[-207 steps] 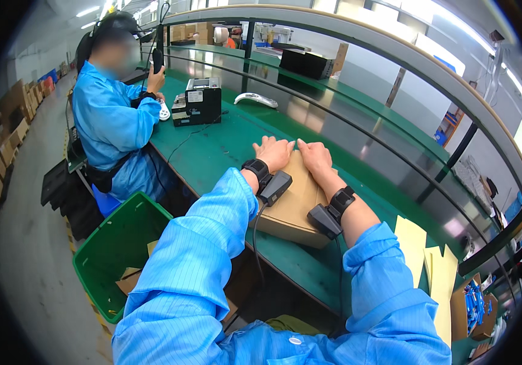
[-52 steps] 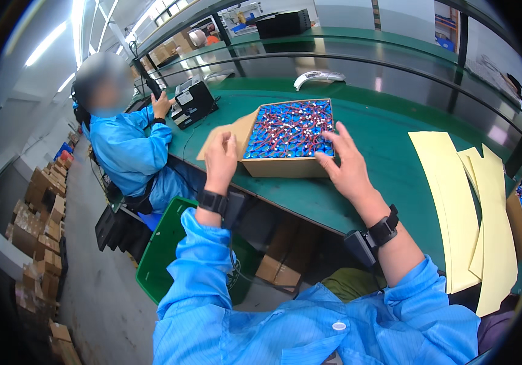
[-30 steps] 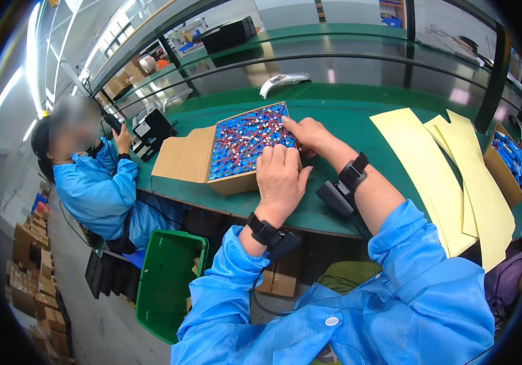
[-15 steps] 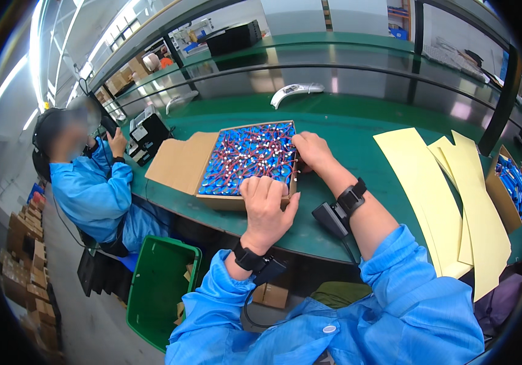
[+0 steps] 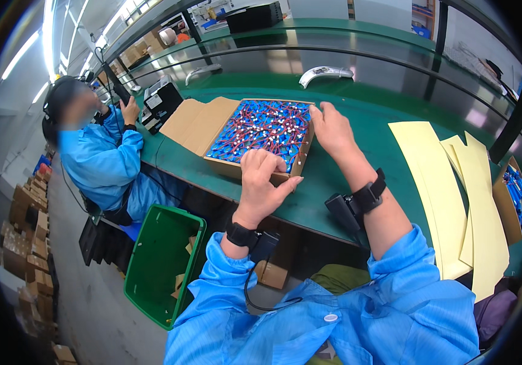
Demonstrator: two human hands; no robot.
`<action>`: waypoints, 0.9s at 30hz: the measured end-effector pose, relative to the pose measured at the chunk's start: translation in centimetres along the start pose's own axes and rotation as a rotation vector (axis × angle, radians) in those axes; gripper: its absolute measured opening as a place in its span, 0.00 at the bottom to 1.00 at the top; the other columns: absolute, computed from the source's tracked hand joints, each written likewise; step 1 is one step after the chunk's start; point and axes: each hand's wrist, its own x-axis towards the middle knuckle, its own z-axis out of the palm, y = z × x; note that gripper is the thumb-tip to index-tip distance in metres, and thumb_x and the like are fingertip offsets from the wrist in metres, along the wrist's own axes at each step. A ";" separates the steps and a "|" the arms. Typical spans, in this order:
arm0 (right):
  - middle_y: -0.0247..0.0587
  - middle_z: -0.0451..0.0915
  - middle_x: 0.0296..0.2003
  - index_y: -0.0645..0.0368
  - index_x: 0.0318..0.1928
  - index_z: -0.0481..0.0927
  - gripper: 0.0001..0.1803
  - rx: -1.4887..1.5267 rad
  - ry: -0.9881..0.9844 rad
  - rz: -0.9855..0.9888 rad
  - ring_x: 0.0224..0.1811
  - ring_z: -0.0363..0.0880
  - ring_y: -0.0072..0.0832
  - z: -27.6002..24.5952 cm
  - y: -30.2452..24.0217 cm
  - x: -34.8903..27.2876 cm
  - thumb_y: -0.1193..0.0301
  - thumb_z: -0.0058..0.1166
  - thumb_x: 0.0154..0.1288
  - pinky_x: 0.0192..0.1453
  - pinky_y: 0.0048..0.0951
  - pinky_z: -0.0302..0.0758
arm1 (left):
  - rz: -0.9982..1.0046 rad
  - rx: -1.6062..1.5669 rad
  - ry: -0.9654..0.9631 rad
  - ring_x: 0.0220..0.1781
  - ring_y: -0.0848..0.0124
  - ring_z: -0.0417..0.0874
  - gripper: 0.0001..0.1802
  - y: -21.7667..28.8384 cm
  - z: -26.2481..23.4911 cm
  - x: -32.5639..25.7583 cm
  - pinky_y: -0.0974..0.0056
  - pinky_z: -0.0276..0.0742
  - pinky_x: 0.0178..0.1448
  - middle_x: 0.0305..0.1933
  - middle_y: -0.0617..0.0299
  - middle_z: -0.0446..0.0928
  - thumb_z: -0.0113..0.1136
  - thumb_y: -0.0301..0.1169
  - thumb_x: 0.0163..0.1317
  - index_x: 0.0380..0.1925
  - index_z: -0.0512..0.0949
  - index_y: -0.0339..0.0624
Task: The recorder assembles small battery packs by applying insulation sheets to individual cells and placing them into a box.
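At far left a co-worker (image 5: 100, 161) in a blue coat sits at the green worktop (image 5: 358, 131), holding a dark handset near a small black device (image 5: 162, 103); below, a green bin (image 5: 160, 261) stands on the floor. Centre frame, an open cardboard box (image 5: 260, 135) packed with blue-and-red wired parts lies flat on the worktop, its flap folded out to the left. The person's left hand (image 5: 261, 185) rests on the box's near edge, fingers curled together over the rim; the right hand (image 5: 333, 129) touches the right-hand wall, fingers loosely bent and together, pinching nothing visible. To the right lie pale yellow card sheets (image 5: 449, 188), then another carton of blue parts (image 5: 516, 198). With the box close to the worktop's near edge, a tug from either hand could probably tip it and spill the loose wires.
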 end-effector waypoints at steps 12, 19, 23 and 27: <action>0.51 0.80 0.33 0.66 0.46 0.74 0.14 0.354 -0.203 -0.158 0.33 0.80 0.43 -11.0 1.5 -18.0 0.70 0.51 0.62 0.39 0.35 0.75 | -0.219 -0.179 -0.279 0.49 0.58 0.74 0.26 -1.5 -1.2 2.6 0.60 0.67 0.58 0.45 0.53 0.72 0.67 0.39 0.50 0.47 0.72 0.38; 0.51 0.80 0.34 0.66 0.45 0.74 0.13 0.212 -0.082 -0.230 0.31 0.81 0.43 -9.0 4.5 -19.2 0.72 0.49 0.63 0.37 0.36 0.76 | -0.073 0.509 -0.418 0.48 0.49 0.69 0.21 -2.1 5.2 6.2 0.50 0.74 0.43 0.41 0.45 0.68 0.59 0.42 0.53 0.40 0.68 0.40; 0.51 0.80 0.34 0.67 0.44 0.74 0.11 0.312 -0.067 -0.176 0.30 0.82 0.40 -9.0 5.6 -19.3 0.73 0.48 0.63 0.36 0.35 0.77 | -0.201 0.481 -0.479 0.48 0.47 0.70 0.26 -2.2 4.9 6.8 0.48 0.75 0.45 0.43 0.42 0.68 0.57 0.42 0.53 0.44 0.67 0.33; 0.50 0.79 0.34 0.68 0.44 0.73 0.10 0.382 -0.040 -0.195 0.30 0.83 0.36 -9.1 6.1 -19.5 0.76 0.47 0.63 0.35 0.32 0.77 | -0.054 0.596 -0.542 0.45 0.47 0.73 0.26 -0.1 4.1 6.9 0.47 0.75 0.44 0.42 0.41 0.68 0.57 0.45 0.55 0.43 0.67 0.33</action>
